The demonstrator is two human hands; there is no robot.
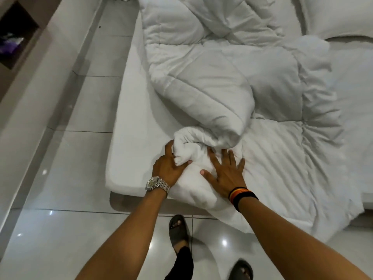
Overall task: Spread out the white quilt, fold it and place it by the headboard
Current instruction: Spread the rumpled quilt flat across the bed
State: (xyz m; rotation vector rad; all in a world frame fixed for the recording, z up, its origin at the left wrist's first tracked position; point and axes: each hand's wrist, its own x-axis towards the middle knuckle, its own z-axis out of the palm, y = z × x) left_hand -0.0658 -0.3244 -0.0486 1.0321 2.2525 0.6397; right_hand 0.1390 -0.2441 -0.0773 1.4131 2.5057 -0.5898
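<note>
The white quilt [222,77] lies crumpled and twisted along the bed, with a bunched, rolled end near the foot of the mattress. My left hand [168,165], with a silver watch on the wrist, grips that bunched end from the left side. My right hand [226,174], with dark bands on the wrist, lies flat with fingers spread on the quilt just right of the bunch. Part of the quilt hangs over the foot edge of the bed toward the floor.
The mattress [129,138] in a white sheet fills the middle and right. Pillows [339,15] lie at the far right top. Glossy white floor tiles [60,199] run along the left, beside a wall with a dark niche [14,35]. My sandalled feet [179,231] stand at the foot.
</note>
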